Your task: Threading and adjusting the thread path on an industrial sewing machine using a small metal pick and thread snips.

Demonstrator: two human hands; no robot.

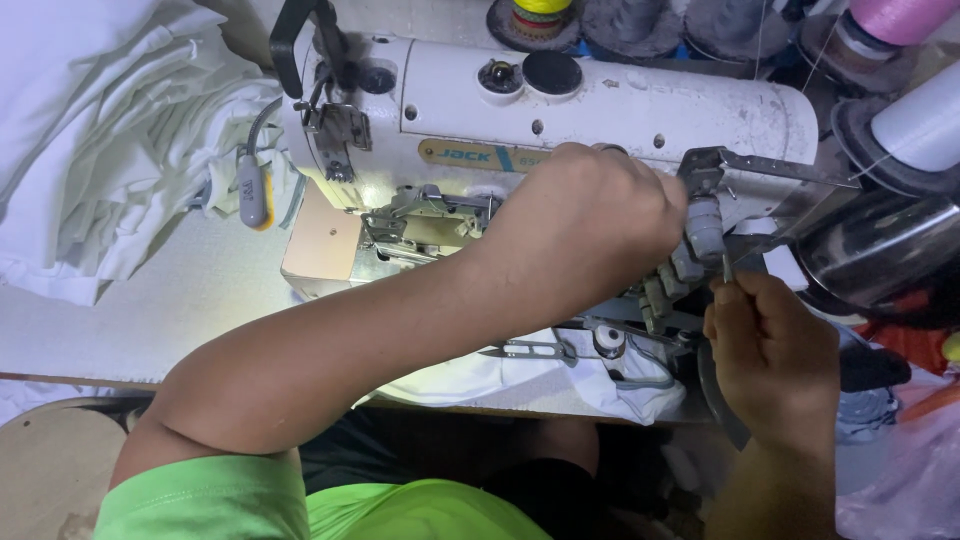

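The left hand (585, 225) reaches across the white sewing machine (600, 110) to its right end, fingers curled against the grey tension knobs (700, 235); whether it grips one I cannot tell; the right hand (770, 350) is clenched around thin tweezers (727, 268), their tip up just beside the knobs; snips (530, 350) lie on white cloth (530, 380) under the left forearm; folded white fabric (90, 150) is heaped at the table's left; a pink thread cone (900, 15) and a white one (920, 125) stand at the upper right
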